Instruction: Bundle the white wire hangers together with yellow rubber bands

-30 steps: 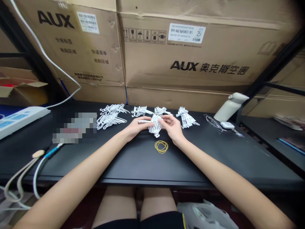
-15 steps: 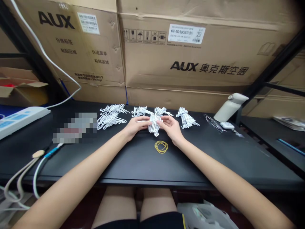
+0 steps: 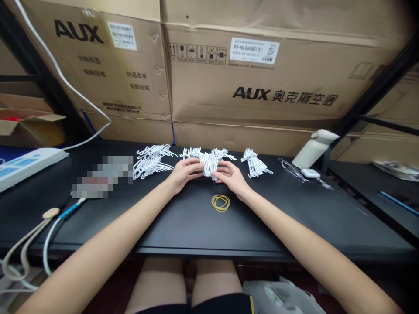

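Between my two hands is a bundle of small white hooks [image 3: 208, 165], stacked side by side and held just above the black table. My left hand [image 3: 186, 173] grips its left side, with the fingers behind and along the edge. On the other side, my right hand [image 3: 231, 178] pinches the bundle with thumb and fingers. Yellow rubber bands [image 3: 220, 203] lie in loose loops on the table below the hands. Similar white hooks form a pile [image 3: 152, 161] at the left, two smaller groups behind my hands, and another pile [image 3: 257, 163] at the right.
Cardboard boxes [image 3: 255, 109] stand along the table's back. On the right are a white bottle [image 3: 314, 149], glasses [image 3: 292, 170] and a small white case [image 3: 310, 173]. A power strip [image 3: 32, 165], a blurred-out object [image 3: 103, 178] and cables [image 3: 49, 244] occupy the left.
The bundle has turned in my hands and moved slightly left and up. Its lower end, which stuck out below before, no longer hangs there. Both hands still hold it.
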{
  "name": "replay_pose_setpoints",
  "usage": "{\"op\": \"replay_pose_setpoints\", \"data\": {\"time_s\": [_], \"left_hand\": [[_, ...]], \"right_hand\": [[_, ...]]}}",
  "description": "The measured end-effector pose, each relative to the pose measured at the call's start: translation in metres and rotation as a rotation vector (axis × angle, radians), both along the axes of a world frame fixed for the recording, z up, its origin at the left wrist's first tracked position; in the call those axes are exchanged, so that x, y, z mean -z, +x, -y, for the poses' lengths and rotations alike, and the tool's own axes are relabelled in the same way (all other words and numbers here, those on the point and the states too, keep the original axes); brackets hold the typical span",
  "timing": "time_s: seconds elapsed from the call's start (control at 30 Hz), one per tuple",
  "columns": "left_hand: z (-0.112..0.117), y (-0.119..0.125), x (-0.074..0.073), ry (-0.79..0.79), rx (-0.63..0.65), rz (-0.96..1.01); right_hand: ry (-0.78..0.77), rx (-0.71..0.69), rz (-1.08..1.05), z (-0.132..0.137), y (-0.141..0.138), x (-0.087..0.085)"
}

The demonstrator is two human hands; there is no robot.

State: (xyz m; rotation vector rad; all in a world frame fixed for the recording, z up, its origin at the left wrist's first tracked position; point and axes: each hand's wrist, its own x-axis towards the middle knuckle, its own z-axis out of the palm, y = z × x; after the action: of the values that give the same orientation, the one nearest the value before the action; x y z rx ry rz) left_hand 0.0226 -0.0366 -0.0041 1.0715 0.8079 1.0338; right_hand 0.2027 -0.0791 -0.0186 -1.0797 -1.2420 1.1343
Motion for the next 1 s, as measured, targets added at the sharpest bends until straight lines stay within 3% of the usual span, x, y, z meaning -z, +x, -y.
{"op": "replay_pose_setpoints", "data": {"time_s": [0.17, 0.43, 0.63, 0.8, 1.0], "left_hand": [[-0.001, 0.000, 0.003, 0.016, 0.050, -0.008], [0.000, -0.001, 0.000, 0.032, 0.038, -0.108], [0.001, -0.002, -0.001, 0.082, 0.111, -0.200], [0.001, -0.001, -0.002, 0.113, 0.144, -0.242], [-0.004, -0.001, 0.001, 0.061, 0.066, -0.203]], "right_hand": [[-0.026, -0.042, -0.019, 0.001, -0.001, -0.002], [-0.021, 0.042, -0.050, 0.003, -0.002, -0.006], [-0.023, 0.163, -0.027, 0.000, 0.002, -0.006], [0.047, 0.226, 0.007, -0.005, 0.004, -0.001], [0.177, 0.330, 0.139, -0.009, 0.015, -0.005]]}}
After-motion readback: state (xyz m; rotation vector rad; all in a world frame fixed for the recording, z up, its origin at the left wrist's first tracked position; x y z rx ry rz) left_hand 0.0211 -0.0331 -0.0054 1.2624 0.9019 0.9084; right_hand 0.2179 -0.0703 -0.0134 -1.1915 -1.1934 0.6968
